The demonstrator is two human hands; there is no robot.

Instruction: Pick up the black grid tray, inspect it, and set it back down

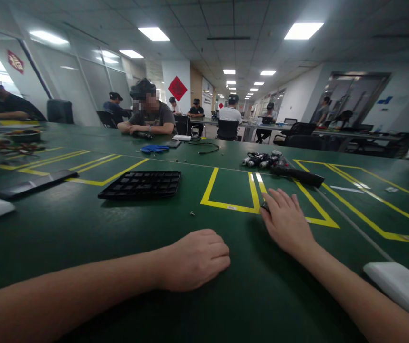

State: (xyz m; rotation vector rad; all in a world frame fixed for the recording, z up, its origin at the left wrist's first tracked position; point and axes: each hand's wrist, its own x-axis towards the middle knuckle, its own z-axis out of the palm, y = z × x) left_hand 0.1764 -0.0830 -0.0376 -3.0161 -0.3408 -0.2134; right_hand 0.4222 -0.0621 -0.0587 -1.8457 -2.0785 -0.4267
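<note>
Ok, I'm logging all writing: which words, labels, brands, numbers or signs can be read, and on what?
"福": on the red sign at far left.
Red pillar sign: too blurred to read.
White label on yellow tape: too small.
Wall lettering at back: too blurred.
Blue mark at right: unreadable.

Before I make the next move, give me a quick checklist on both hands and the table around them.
1. Left hand apart from right hand: ok.
2. Right hand's grip on the small dark item: cannot tell; fingers mostly hide it.
3. Left hand unloaded: cannot tell; its palm is hidden.
4. Black ribbed tray apart from both hands: ok.
5. Table free of loose bits: not ok; a small pale piece lies beyond the left hand.
</note>
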